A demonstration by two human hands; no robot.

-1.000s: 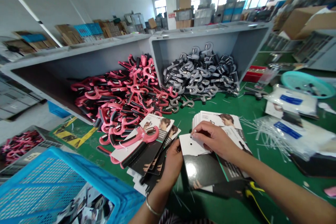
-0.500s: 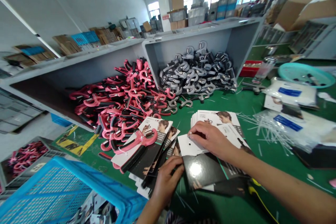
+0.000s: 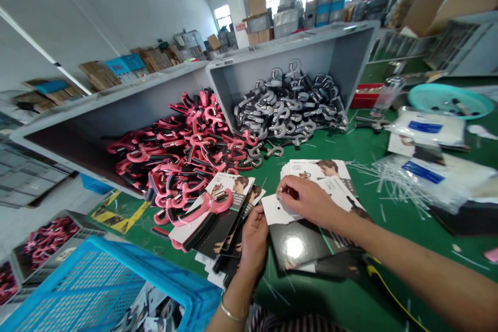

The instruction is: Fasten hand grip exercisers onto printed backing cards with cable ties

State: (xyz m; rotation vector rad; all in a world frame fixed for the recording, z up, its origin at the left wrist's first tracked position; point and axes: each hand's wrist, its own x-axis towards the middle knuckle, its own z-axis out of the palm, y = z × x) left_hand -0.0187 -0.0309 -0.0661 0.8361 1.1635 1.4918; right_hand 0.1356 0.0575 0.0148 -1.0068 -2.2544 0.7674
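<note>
My right hand [image 3: 305, 199] lies over the white end of a glossy printed backing card [image 3: 295, 246], close to a small punched hole. Its thumb and forefinger are pinched together; a tiny pale bit shows at the tips, too small to name. At the card's left edge is my left hand [image 3: 254, 236], fingers curled and closed, and what they may hold is hidden. To its left, a pink-and-black hand grip strengthener [image 3: 210, 205] with a metal spring rests on a fanned pile of printed cards [image 3: 237, 218]. Behind my right hand is another card stack [image 3: 330, 167].
Two tipped grey bins stand behind, one with pink grips [image 3: 198, 140], the other with grey grips [image 3: 280, 104]. A blue crate [image 3: 128, 264] is at lower left. Loose white cable ties [image 3: 397, 181], plastic bags [image 3: 447, 168] and a yellow-handled tool [image 3: 383, 282] lie on the right.
My left hand has moved up along the card's left edge, its fingers now more upright. My right hand keeps its pinch near the hole. The view has shifted slightly.
</note>
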